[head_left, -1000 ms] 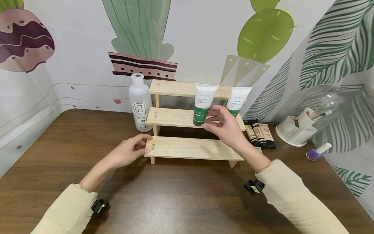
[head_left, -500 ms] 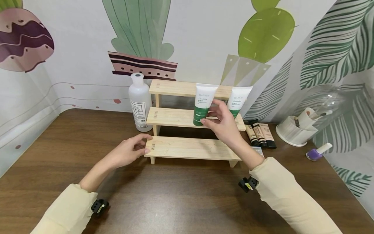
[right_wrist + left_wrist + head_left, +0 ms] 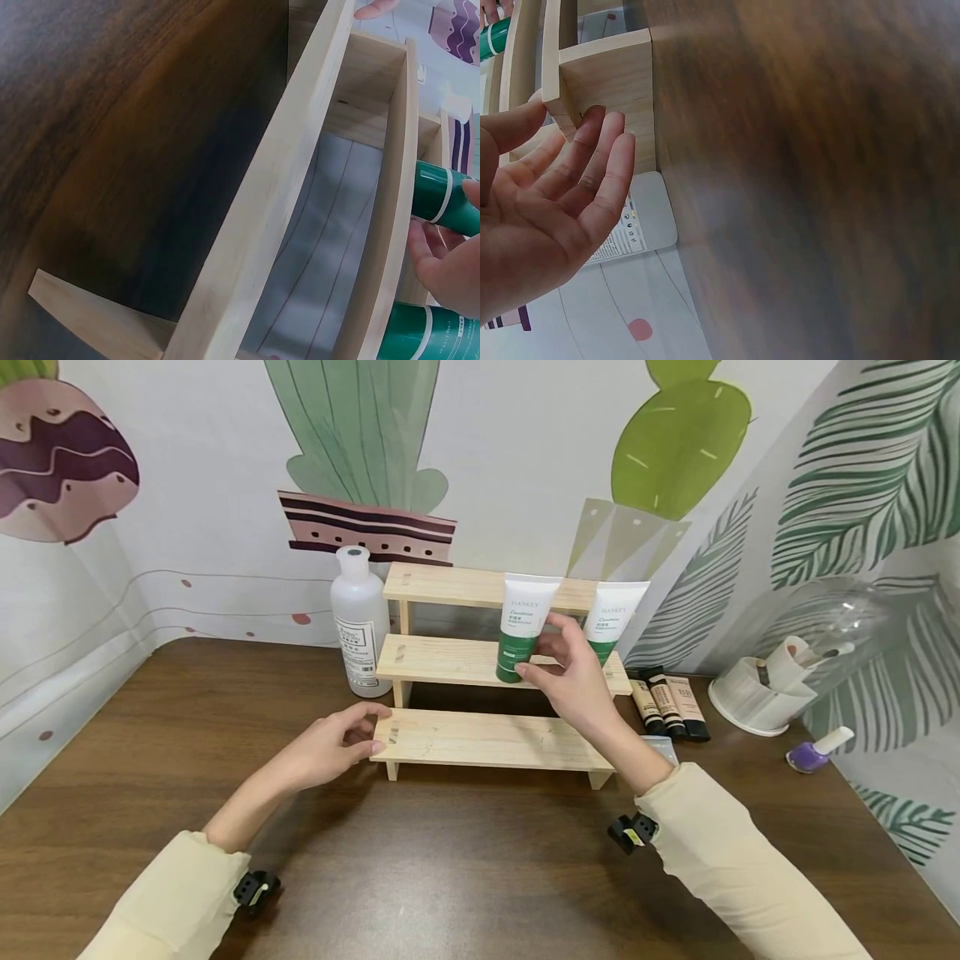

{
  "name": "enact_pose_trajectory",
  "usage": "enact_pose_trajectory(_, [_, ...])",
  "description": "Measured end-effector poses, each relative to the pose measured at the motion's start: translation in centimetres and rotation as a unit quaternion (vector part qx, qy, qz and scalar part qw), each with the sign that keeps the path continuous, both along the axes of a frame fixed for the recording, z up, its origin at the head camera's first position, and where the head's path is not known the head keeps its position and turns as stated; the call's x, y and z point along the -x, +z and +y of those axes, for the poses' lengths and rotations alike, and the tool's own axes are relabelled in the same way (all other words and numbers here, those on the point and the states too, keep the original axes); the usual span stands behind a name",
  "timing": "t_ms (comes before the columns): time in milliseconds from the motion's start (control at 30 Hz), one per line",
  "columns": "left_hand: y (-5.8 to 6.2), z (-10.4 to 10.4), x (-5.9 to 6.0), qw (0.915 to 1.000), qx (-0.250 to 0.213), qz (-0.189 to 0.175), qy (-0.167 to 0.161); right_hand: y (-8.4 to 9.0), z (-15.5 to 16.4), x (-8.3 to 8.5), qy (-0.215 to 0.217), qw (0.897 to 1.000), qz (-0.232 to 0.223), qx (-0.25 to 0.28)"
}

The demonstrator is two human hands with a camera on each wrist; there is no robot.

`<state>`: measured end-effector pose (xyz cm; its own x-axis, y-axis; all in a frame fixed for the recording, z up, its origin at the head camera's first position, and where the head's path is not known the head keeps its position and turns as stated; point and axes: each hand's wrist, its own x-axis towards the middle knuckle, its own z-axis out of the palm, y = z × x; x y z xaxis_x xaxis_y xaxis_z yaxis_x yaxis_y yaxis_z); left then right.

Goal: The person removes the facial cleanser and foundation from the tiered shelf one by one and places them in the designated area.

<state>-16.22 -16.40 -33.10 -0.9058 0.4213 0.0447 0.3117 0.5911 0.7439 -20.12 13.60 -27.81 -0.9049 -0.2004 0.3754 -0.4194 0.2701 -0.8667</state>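
Observation:
A three-tier wooden display shelf (image 3: pixel 480 739) stands on the dark wood table. At its left end, my left hand (image 3: pixel 330 747) grips the lowest board between thumb and fingers; the left wrist view shows the thumb (image 3: pixel 514 129) against the board's corner. On the middle tier a white-and-green squeeze tube (image 3: pixel 527 610) stands cap down. My right hand (image 3: pixel 576 681) holds its green lower part, thumb at the front, other fingers partly hidden at its right side. A second matching tube (image 3: pixel 611 614) stands to the right, partly behind that hand.
Left of the shelf stands a translucent bottle (image 3: pixel 360 622). To the right lie several small cosmetic tubes (image 3: pixel 667 706), a white brush holder (image 3: pixel 757 697) beside a clear dome (image 3: pixel 832 610), and a purple nail polish bottle (image 3: pixel 813 753). A patterned wall covering (image 3: pixel 517 468) hangs close behind.
My right hand and forearm have shifted slightly left, and the thumb has come round onto the tube's front. The left hand and the shelf have stayed put.

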Motion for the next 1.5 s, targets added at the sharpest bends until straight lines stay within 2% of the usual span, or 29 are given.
enact_pose_trajectory(433, [0.1,0.0,0.1,1.0000,-0.004,0.003,-0.003,-0.2,-0.3,0.2,0.003,0.999,0.011,0.037])
enact_pose_trajectory(867, [0.1,0.0,0.2,1.0000,0.000,-0.005,0.004,-0.3,-0.3,0.2,-0.003,0.999,0.039,0.030])
enact_pose_trajectory(1167, [0.1,0.0,0.2,1.0000,-0.001,-0.007,0.002,-0.3,-0.2,-0.4,-0.009,0.999,0.034,0.022])
enact_pose_trajectory(1500, [-0.1,-0.1,0.1,1.0000,-0.003,-0.004,-0.002,-0.1,0.5,-1.4,0.002,0.999,0.032,-0.001])
